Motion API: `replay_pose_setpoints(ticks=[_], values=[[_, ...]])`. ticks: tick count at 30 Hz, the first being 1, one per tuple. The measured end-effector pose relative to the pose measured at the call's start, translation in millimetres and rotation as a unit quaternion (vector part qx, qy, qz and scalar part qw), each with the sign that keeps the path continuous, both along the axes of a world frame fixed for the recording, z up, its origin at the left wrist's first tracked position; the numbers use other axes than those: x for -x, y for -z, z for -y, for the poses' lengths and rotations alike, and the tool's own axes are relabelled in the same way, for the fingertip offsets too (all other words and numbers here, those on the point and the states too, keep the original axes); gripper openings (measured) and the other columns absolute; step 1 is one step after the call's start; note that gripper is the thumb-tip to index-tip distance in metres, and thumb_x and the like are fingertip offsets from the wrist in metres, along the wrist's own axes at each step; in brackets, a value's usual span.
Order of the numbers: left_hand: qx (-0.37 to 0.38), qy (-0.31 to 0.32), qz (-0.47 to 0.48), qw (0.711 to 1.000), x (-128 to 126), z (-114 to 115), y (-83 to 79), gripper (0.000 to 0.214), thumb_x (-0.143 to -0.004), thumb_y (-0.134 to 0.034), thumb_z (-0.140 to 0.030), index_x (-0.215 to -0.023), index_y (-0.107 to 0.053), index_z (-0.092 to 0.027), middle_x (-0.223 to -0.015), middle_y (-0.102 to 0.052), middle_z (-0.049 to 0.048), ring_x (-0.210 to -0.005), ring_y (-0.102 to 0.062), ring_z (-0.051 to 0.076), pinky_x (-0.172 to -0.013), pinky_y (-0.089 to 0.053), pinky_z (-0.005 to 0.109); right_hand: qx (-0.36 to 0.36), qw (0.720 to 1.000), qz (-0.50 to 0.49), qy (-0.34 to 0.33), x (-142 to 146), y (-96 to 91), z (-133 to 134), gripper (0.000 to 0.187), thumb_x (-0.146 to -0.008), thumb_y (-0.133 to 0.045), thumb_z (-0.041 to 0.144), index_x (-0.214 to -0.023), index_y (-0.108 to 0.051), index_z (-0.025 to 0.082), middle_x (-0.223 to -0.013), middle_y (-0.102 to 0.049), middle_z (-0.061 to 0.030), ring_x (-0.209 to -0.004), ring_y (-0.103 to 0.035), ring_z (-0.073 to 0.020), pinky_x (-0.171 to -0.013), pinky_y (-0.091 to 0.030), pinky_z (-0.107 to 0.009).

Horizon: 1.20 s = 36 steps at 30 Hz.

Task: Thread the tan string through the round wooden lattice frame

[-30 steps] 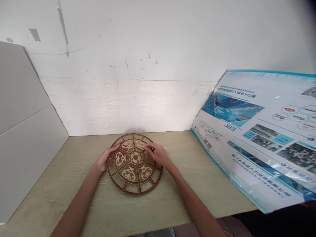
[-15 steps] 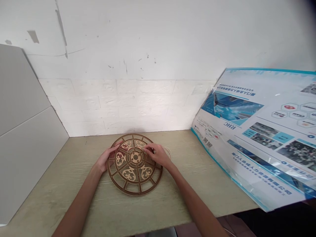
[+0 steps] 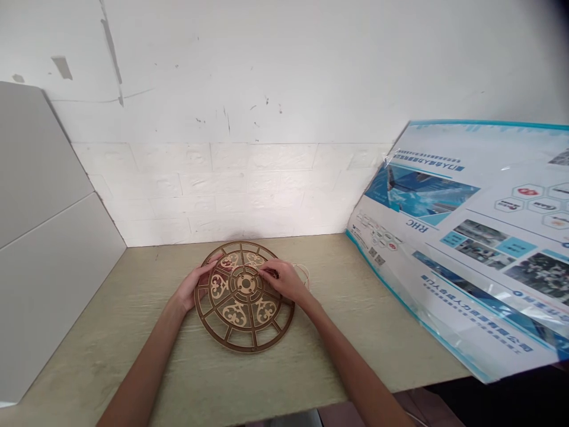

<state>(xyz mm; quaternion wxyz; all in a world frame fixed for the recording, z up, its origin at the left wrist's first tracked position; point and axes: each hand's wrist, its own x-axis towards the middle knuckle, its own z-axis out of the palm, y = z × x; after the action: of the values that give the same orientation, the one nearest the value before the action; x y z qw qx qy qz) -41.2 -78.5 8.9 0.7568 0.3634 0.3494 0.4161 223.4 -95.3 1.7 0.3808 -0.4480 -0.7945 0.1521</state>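
A round, wheel-like wooden openwork disc (image 3: pixel 246 303) with brown rims, spokes and pale scroll cut-outs is tilted above the tabletop. At its left edge, my left hand (image 3: pixel 198 284) grips the rim, with some fingers showing through the openings. My right hand (image 3: pixel 284 277) lies over the disc's upper right, thumb and fingertips pinched together near the hub. A thin pale cord (image 3: pixel 306 274) loops out behind that hand, and a light strand shows by the fingertips. Exactly how the cord runs through the disc is too small to tell.
The pale greenish table (image 3: pixel 338 320) meets a white brick-pattern wall (image 3: pixel 249 190) behind. A grey-white panel (image 3: pixel 48 249) stands at the left. On the right a large printed poster sheet (image 3: pixel 444 261) leans, its lower corner reaching the table's front edge.
The view has shifted slightly, so everything sits a little to the right. My right fingertips have moved very slightly against the disc; my left hand keeps its grip.
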Motion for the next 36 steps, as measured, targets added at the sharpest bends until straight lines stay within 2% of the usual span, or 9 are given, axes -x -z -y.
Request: replay_pose_setpoints(ticks=[5,11,24,32,36], values=[[0.007,0.0,-0.002,1.0,-0.5,1.1,-1.3,0.053,-0.081,-0.066,-0.026,-0.133,-0.054,-0.022,-0.118,-0.067,0.0095,-0.102,-0.066,0.023,-0.086,-0.053,0.032,0.02,0.999,-0.026,0.015,2.2,-0.4,1.4,0.011,-0.087,-0.056,0.026,-0.081,-0.063,0.02,-0.078,-0.067,-0.0027,-0.071,-0.059,-0.0168,-0.065,-0.044,-0.027],[0.007,-0.003,0.003,1.0,-1.6,2.5,-3.5,0.054,-0.082,-0.066,-0.024,-0.134,-0.053,-0.021,-0.121,-0.065,0.0111,-0.101,-0.066,0.023,-0.086,-0.053,0.031,0.009,1.0,-0.014,0.008,4.8,-1.7,4.1,0.013,-0.089,-0.053,0.024,-0.078,-0.06,0.02,-0.081,-0.064,-0.0033,-0.077,-0.058,-0.0176,-0.07,-0.044,-0.028],[-0.003,-0.013,-0.021,1.0,0.5,1.8,1.4,0.056,-0.079,-0.069,-0.022,-0.133,-0.055,-0.021,-0.108,-0.071,0.0115,-0.095,-0.068,0.024,-0.08,-0.055,0.031,-0.005,1.0,-0.01,0.004,5.7,8.5,0.0,0.015,-0.089,-0.051,0.025,-0.077,-0.059,0.02,-0.079,-0.063,-0.0039,-0.075,-0.057,-0.0177,-0.067,-0.044,-0.028],[-0.013,-0.013,-0.043,0.999,-1.5,5.4,-4.0,0.059,-0.078,-0.071,-0.023,-0.134,-0.053,-0.022,-0.119,-0.067,0.0121,-0.096,-0.068,0.023,-0.081,-0.056,0.031,-0.001,1.0,-0.019,0.004,4.9,9.9,-1.6,0.016,-0.089,-0.053,0.025,-0.077,-0.06,0.02,-0.078,-0.064,-0.0037,-0.075,-0.058,-0.0174,-0.067,-0.044,-0.028],[-0.011,-0.023,-0.042,0.999,-3.0,6.1,-6.6,0.058,-0.078,-0.07,-0.022,-0.134,-0.053,-0.021,-0.116,-0.068,0.0119,-0.098,-0.068,0.024,-0.081,-0.056,0.031,-0.002,0.999,-0.045,0.004,3.4,5.8,-2.7,0.019,-0.09,-0.055,0.032,-0.078,-0.063,0.02,-0.08,-0.067,-0.0041,-0.078,-0.06,-0.0186,-0.073,-0.046,-0.031]])
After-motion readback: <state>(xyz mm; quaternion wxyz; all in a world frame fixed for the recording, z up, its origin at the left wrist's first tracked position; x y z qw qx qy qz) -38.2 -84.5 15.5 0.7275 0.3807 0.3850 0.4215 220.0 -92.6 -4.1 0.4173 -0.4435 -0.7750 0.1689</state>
